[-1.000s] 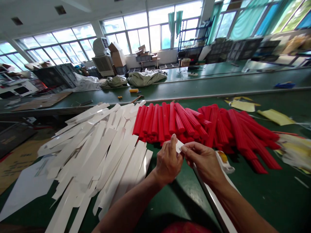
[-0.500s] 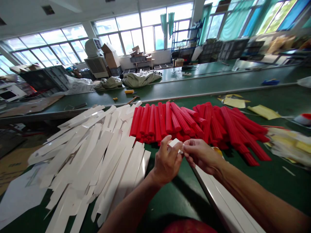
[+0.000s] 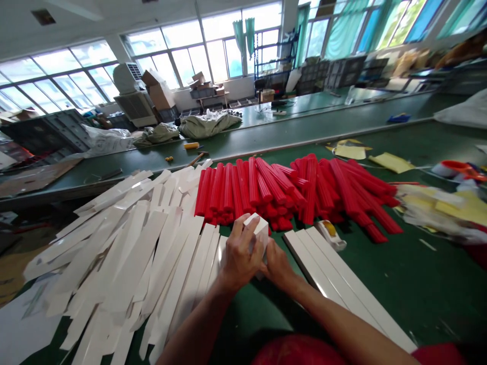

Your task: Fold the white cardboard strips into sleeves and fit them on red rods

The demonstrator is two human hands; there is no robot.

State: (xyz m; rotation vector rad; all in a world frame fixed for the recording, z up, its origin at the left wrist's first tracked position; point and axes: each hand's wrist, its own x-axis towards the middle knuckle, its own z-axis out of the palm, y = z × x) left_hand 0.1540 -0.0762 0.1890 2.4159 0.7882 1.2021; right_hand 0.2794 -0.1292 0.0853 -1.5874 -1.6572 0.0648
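Note:
My left hand and my right hand are both closed on the end of a long white cardboard box that stands up between them. The left fingers wrap its top and left side; the right hand grips it lower on the right. Just beyond lies a pile of several red ribbed sticks. To the left spreads a heap of flat white cardboard blanks. Folded long white boxes lie to the right of my hands.
A small white tape dispenser lies by the folded boxes. Yellow sheets and loose paper scraps lie at the right on the green table. A second green bench behind carries tools and a grey bundle.
My hands have come down and nearer to me, and the white box end now stands upright between them. The view has swung right, which uncovers the folded boxes and tape dispenser.

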